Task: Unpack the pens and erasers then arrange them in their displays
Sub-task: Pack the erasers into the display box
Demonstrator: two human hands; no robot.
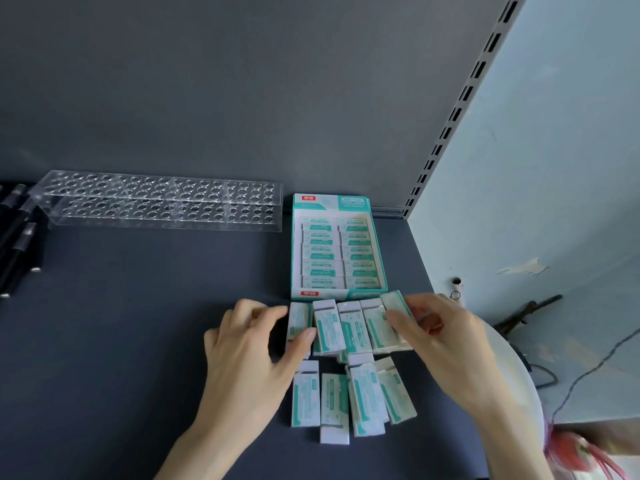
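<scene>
Erasers [346, 329] in teal-and-white sleeves, five of 'em side by side in a row on the dark grey shelf [121, 341], just in front of the display box [332, 293]. Left hand [249, 341] grips the row's left end, thumb & curled fingers round the end eraser. Right hand [440, 327] pinches the right end, fingers on the last eraser, which tilts vs. the rest. So both hands are grasping, w/ the row squeezed between them. Display box is open, header card up at the back, two columns of erasers lying flat inside. Its front wall sits right behind the held row, nearly touching. Closer to the person a second bunch [360, 396] lies loose, approx. five, skewed, some overlapping, directly below the row and between the two wrists. Back left: clear acrylic pen rack [162, 202] w/ rows of round holes, against the grey back panel [242, 81]. Far left edge: black pens [17, 251] on the shelf, partly cut off. Right side: slotted metal upright [460, 98], pale blue wall [554, 168] w/ chipped paint, a dark cable [588, 372], and a white round object [519, 375] under the right forearm, can't tell what it is.
</scene>
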